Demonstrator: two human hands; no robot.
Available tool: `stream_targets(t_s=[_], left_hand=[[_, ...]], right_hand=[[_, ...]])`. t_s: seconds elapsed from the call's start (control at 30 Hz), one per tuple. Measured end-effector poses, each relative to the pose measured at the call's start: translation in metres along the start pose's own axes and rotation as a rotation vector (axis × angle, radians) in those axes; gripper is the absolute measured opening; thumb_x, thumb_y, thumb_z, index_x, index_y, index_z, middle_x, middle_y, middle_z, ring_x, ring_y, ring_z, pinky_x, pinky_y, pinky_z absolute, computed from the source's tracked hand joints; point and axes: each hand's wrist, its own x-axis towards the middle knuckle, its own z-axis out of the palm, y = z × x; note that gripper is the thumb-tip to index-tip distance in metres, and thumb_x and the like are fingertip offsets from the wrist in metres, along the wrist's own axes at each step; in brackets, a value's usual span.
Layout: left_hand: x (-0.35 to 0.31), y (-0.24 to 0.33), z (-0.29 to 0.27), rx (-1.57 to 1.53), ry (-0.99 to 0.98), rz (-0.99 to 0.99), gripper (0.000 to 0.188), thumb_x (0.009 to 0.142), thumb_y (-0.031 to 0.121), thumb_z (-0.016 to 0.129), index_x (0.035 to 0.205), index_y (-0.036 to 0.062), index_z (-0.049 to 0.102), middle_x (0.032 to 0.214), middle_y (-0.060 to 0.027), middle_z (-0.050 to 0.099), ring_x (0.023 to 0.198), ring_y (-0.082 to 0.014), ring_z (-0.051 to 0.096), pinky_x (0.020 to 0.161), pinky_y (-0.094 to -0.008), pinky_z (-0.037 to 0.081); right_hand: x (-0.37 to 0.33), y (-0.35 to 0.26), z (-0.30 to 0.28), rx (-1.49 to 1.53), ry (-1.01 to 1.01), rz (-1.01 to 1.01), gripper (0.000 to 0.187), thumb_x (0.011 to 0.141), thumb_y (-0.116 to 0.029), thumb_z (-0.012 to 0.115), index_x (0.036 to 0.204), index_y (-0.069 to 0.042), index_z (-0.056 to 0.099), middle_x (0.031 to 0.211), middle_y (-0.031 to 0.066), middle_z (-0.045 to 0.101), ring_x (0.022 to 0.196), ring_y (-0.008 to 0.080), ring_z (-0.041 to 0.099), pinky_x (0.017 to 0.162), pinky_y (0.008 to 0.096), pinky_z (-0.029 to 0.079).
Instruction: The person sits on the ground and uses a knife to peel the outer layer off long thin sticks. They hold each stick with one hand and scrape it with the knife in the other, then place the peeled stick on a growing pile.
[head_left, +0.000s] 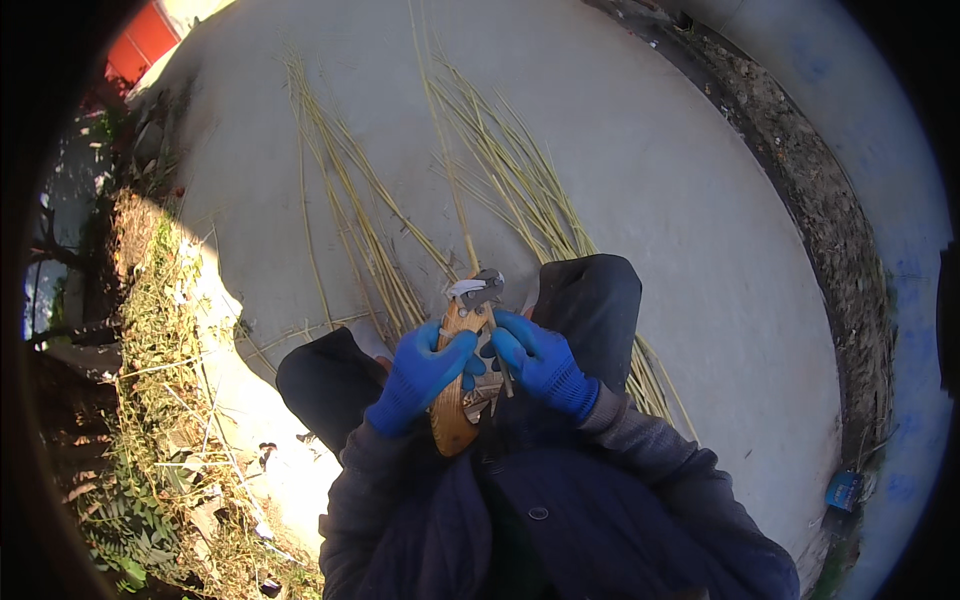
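My left hand [428,362], in a blue glove, is closed round a curved wooden-handled tool [453,425] held upright between my knees. At its top sits a metal head [478,288] with jaw-like parts; the exact kind of tool I cannot tell. Close by on the right, my gloved right hand [543,368] pinches a thin stem [503,372] whose short end points down toward my lap. A long pale stem [447,150] runs away from the metal head over the ground; whether it is the same stem is hidden at the jaws.
Loose yellow-green stems [375,235] lie ahead on the left of the grey concrete [680,200], and a thicker bundle [525,180] on the right. Dry plant litter [165,390] covers the left side. A dirt strip [800,160] and a blue container [843,490] are at the right.
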Motion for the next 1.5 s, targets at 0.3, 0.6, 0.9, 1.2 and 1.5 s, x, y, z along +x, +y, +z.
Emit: stream_targets(t_s=[0.3,0.6,0.9,1.2,1.5], left_hand=[[0.004,-0.019,0.027,-0.294,0.049,-0.043,0.033,0.097,0.026,0.064,0.114,-0.0022,0.061,0.09,-0.0112,0.069,0.077,-0.0166,0.067,0.07,-0.0291,0.056],[0.083,0.03,-0.09,-0.252,0.328,0.28,0.049,0.095,0.035,0.066,0.125,-0.0046,0.06,0.102,-0.0128,0.067,0.086,-0.0191,0.066,0.076,-0.0302,0.055],[0.1,0.064,-0.091,-0.273,0.198,0.308,0.051,0.095,0.033,0.067,0.127,-0.0046,0.059,0.106,-0.0117,0.066,0.096,-0.0202,0.066,0.081,-0.0314,0.056],[0.078,0.024,-0.002,-0.359,0.099,0.165,0.04,0.096,0.026,0.067,0.123,-0.0038,0.06,0.105,-0.0152,0.068,0.09,-0.0212,0.068,0.078,-0.0324,0.058],[0.135,0.024,-0.189,-0.42,0.483,0.436,0.055,0.093,0.03,0.068,0.134,-0.0038,0.055,0.12,-0.0138,0.063,0.107,-0.0233,0.063,0.095,-0.0374,0.052]], right_hand=[[0.012,0.019,0.0,-0.342,0.042,-0.317,0.02,0.095,-0.021,0.061,0.108,-0.005,0.065,0.074,0.0121,0.062,0.061,0.0222,0.065,0.057,0.033,0.051],[-0.049,-0.009,-0.067,-0.852,-0.062,-0.628,0.015,0.086,-0.016,0.067,0.096,-0.006,0.063,0.06,0.0113,0.057,0.053,0.0287,0.059,0.052,0.0413,0.045],[-0.084,-0.031,-0.119,-0.607,-0.266,-0.166,0.033,0.095,-0.023,0.06,0.124,-0.008,0.062,0.07,0.0124,0.065,0.06,0.0266,0.064,0.059,0.0362,0.053],[0.027,-0.028,-0.064,-0.187,-0.3,0.288,0.026,0.103,-0.031,0.053,0.109,-0.007,0.062,0.073,0.0077,0.065,0.058,0.015,0.063,0.055,0.0319,0.053],[-0.125,-0.011,-0.133,-0.733,-0.344,-0.23,0.02,0.095,-0.023,0.061,0.11,-0.01,0.067,0.067,0.0161,0.062,0.06,0.0319,0.064,0.053,0.0402,0.051]])
